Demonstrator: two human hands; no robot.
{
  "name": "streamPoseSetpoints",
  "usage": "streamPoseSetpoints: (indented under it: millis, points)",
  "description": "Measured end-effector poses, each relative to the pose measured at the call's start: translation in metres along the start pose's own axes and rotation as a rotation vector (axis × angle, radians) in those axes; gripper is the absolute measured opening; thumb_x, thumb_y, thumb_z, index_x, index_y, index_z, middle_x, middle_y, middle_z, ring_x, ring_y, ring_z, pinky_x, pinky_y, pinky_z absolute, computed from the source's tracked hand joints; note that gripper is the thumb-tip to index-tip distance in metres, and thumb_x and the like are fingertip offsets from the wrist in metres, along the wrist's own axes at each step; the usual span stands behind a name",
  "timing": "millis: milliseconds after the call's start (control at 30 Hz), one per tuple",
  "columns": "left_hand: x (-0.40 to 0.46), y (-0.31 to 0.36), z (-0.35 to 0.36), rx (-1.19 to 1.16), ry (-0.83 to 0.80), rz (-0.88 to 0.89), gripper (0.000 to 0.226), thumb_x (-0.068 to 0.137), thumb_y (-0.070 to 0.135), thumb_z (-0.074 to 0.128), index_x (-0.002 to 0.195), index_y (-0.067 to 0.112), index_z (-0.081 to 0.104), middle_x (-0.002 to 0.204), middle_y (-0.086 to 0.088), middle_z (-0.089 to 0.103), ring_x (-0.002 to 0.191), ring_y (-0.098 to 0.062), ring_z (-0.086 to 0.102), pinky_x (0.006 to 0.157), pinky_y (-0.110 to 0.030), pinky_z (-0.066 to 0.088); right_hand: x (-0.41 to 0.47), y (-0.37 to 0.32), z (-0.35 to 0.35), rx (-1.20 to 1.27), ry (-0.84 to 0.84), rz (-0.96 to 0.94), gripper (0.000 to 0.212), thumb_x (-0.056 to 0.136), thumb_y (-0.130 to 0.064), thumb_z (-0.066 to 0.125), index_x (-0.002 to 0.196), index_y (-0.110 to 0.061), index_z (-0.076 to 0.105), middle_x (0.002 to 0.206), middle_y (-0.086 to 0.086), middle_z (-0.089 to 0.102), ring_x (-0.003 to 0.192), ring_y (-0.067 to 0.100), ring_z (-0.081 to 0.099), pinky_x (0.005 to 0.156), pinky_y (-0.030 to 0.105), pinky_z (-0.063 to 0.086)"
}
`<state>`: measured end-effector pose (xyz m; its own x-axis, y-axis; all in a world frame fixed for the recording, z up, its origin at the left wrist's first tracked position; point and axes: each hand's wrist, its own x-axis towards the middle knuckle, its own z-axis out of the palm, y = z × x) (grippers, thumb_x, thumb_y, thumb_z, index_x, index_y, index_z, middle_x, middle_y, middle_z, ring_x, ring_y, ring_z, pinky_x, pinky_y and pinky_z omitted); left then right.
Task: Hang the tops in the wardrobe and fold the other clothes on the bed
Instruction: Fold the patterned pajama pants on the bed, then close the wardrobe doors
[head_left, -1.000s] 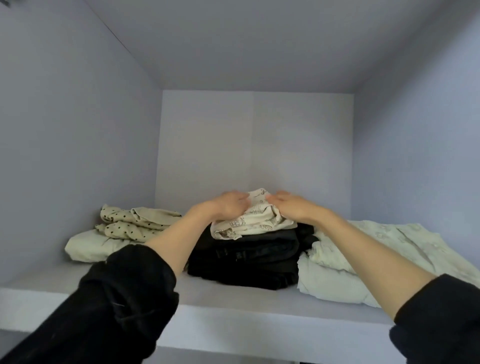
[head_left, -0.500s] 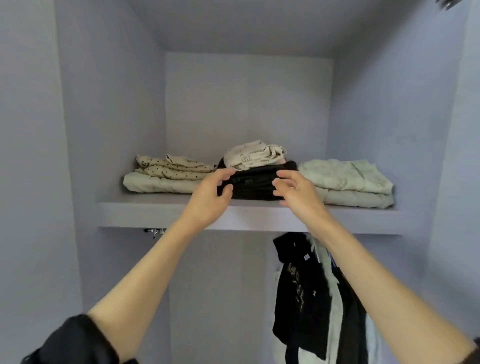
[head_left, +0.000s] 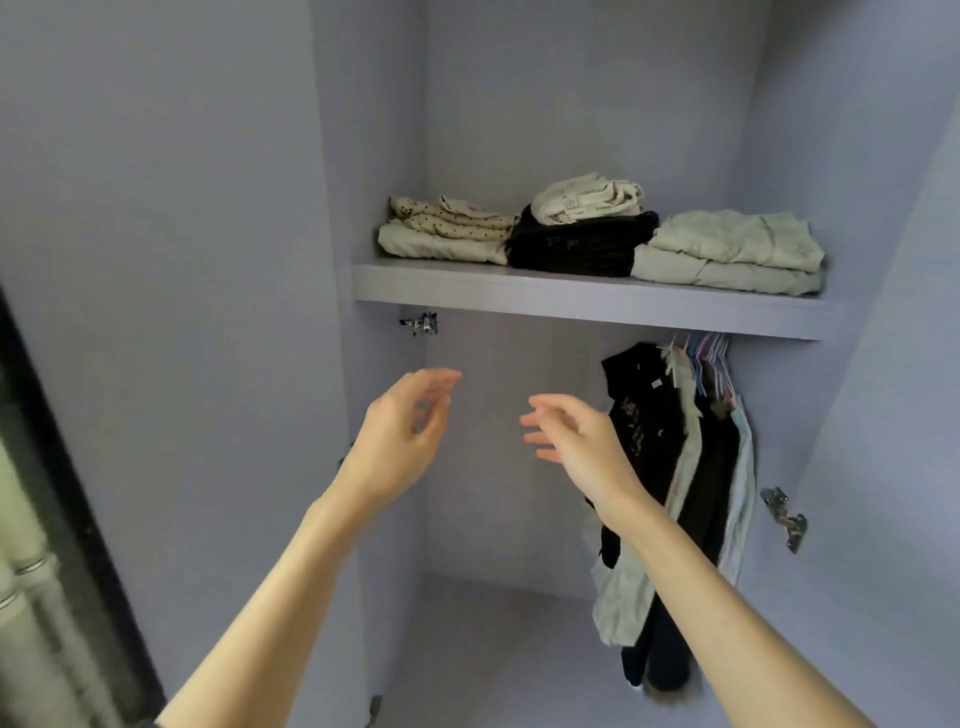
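Stowing looked done: left hand and right hand hung slack-fingered, holding nothing, below folded stacks at one o'clock; next, probably more clothes.

Lilac wardrobe, black folded stack, cream polka-dot garment

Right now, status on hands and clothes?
Left hand and right hand open, empty, below shelf. Folded clothes stacked on shelf. Tops hanging at right. Nothing in the way.

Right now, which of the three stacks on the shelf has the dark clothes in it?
The middle stack: black folded garments topped by a cream printed piece. The left stack and right stack on the shelf are all pale green or cream.
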<state>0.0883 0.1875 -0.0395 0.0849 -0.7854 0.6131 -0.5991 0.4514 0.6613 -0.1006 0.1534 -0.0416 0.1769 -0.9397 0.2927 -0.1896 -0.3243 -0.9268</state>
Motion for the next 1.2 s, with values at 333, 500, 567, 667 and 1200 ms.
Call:
streamPoseSetpoints:
  millis: [333,500,567,667,1200]
  points:
    - [-0.129,-0.002,-0.153,0.352,0.475,0.197,0.018,0.092,0.010,0.051,0.105,0.010,0.064,0.093,0.005,0.061,0.076,-0.007,0.058,0.071,-0.013,0.046,-0.083,-0.022,0.157,-0.123,-0.333,-0.104,0.021,0.096,-0.019,0.049,0.113,-0.019,0.060,0.108,-0.002,0.065,0.100,0.012,0.061,0.087,0.023,0.046]
    - [-0.119,-0.034,-0.225,0.406,0.579,-0.048,0.034,0.086,0.016,0.065,0.116,0.011,0.050,0.101,0.005,0.046,0.089,-0.011,0.045,0.077,-0.023,0.041,-0.086,-0.047,0.236,-0.230,-0.371,-0.260,0.034,0.094,-0.029,0.054,0.127,-0.024,0.052,0.123,-0.010,0.055,0.108,0.001,0.052,0.094,0.021,0.043]
    - [-0.108,-0.049,-0.238,0.345,0.397,-0.183,0.049,0.084,0.023,0.069,0.125,0.012,0.044,0.111,0.006,0.044,0.101,-0.013,0.046,0.084,-0.028,0.041,-0.083,-0.053,0.259,-0.241,-0.350,-0.275,0.046,0.092,-0.033,0.057,0.135,-0.024,0.045,0.131,-0.010,0.047,0.112,0.000,0.045,0.096,0.021,0.040]
    - [-0.093,-0.067,-0.258,0.210,0.131,-0.212,0.054,0.086,0.021,0.066,0.134,0.016,0.041,0.121,0.007,0.051,0.111,-0.010,0.049,0.093,-0.026,0.042,-0.081,-0.057,0.292,-0.250,-0.293,-0.261,0.059,0.088,-0.038,0.061,0.141,-0.024,0.037,0.137,-0.009,0.041,0.120,0.004,0.044,0.098,0.022,0.040]
    - [-0.067,-0.049,-0.164,-0.017,-0.197,0.221,0.049,0.090,0.006,0.060,0.133,0.025,0.047,0.128,0.008,0.049,0.112,0.000,0.051,0.096,-0.016,0.042,-0.088,-0.032,0.193,-0.141,-0.017,-0.146,0.021,0.088,-0.018,0.063,0.104,-0.032,0.060,0.097,-0.023,0.064,0.091,-0.010,0.060,0.074,0.003,0.044]
